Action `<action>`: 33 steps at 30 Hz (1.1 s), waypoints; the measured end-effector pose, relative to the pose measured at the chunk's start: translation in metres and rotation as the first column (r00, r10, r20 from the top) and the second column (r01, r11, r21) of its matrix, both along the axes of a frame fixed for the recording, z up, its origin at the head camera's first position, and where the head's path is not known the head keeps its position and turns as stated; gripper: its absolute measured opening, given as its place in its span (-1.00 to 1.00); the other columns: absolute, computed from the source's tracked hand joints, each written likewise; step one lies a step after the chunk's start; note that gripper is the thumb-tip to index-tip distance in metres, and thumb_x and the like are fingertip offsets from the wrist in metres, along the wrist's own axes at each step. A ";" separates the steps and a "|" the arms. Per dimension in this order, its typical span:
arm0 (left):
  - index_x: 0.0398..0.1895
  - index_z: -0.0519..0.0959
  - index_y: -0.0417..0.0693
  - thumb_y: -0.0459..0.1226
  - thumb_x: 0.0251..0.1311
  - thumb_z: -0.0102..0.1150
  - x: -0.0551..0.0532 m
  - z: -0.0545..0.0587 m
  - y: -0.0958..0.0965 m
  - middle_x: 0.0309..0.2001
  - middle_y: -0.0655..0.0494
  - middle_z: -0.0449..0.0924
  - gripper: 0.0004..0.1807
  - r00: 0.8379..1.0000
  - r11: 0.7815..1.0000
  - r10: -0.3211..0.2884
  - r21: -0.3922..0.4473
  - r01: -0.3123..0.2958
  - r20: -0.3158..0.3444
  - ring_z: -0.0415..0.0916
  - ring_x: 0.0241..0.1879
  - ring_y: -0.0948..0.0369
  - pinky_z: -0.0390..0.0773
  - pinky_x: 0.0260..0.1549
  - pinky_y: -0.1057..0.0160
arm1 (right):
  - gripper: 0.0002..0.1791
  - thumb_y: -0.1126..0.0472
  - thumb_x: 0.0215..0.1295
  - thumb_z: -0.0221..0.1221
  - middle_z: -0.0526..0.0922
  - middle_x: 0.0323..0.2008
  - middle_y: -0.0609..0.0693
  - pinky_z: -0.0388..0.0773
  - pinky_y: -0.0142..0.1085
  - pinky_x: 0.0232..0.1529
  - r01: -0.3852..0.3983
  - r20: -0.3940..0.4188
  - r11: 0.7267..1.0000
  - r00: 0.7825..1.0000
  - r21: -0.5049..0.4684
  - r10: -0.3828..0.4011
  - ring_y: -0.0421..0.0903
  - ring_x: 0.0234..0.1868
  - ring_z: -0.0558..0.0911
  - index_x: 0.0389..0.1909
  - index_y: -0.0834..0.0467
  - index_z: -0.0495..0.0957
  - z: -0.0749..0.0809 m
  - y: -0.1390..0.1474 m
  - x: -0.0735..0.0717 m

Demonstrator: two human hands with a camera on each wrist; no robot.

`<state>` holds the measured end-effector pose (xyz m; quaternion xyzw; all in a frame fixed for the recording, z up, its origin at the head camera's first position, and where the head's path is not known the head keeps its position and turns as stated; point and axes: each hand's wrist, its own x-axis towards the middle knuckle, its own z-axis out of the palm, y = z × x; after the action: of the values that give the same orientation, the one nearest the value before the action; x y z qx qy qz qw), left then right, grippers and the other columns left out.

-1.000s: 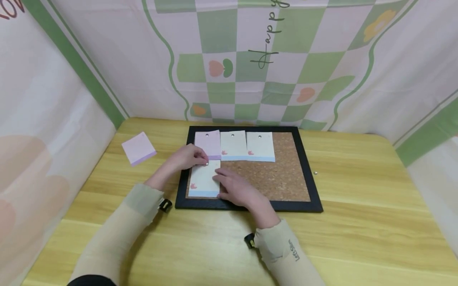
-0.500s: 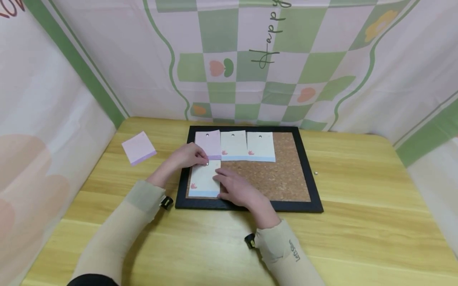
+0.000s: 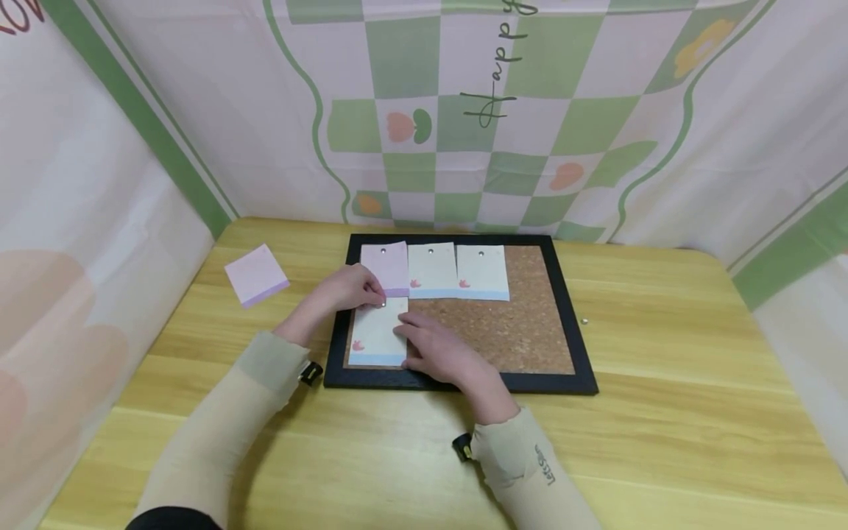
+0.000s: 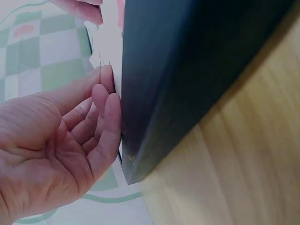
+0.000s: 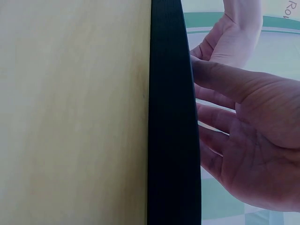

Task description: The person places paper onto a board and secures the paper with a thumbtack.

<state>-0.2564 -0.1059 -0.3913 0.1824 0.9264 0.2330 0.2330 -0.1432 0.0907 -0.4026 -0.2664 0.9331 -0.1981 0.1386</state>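
Observation:
In the head view a black-framed corkboard (image 3: 490,335) lies on the wooden table. A white note with a blue bottom strip (image 3: 377,335) sits in its lower left part. At that note's top edge my left hand (image 3: 347,288) pinches a small silver push pin (image 3: 383,302) between thumb and finger. My right hand (image 3: 442,348) rests its extended fingers on the note's right edge. In the left wrist view the fingertips (image 4: 107,77) meet at the board, and the pin is hardly visible. The black frame (image 5: 173,122) hides the right fingertips' contact in the right wrist view.
Along the board's top are a pinned purple note (image 3: 391,269) and two pinned white notes, one in the middle (image 3: 432,269) and one at right (image 3: 482,272). A loose purple note (image 3: 257,276) lies left of the board. Right of it lies a loose pin (image 3: 584,321).
Both hands keep their places on the note and pin. The left forearm and wrist have shifted slightly upward and to the right.

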 end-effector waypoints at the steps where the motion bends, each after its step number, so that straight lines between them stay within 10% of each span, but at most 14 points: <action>1: -0.28 0.75 -0.04 -0.19 0.32 0.26 0.000 0.001 0.001 -0.48 0.13 0.62 -0.85 1.000 1.000 0.000 -0.008 0.000 -0.001 0.45 -0.49 0.28 0.44 -0.45 0.38 | -0.40 0.18 0.31 0.31 0.34 0.45 0.19 0.24 -0.04 0.51 0.000 -0.002 1.000 1.000 -0.003 0.000 0.12 0.50 0.29 0.33 0.26 0.43 0.000 0.000 0.000; 33: -0.22 0.74 -0.07 -0.20 0.33 0.24 0.006 0.011 0.012 -0.25 0.04 0.73 -0.84 0.997 0.991 -0.027 -0.133 0.017 -0.076 0.56 -0.31 0.19 0.50 -0.33 0.34 | -0.39 0.15 0.32 0.30 0.32 0.47 0.17 0.21 -0.04 0.52 0.007 0.014 1.000 1.000 0.011 -0.008 0.12 0.51 0.28 0.34 0.24 0.42 0.004 0.000 0.002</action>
<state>-0.2502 -0.0937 -0.3802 0.1857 0.9460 0.1615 0.2110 -0.1416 0.0905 -0.3990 -0.2607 0.9341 -0.1955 0.1460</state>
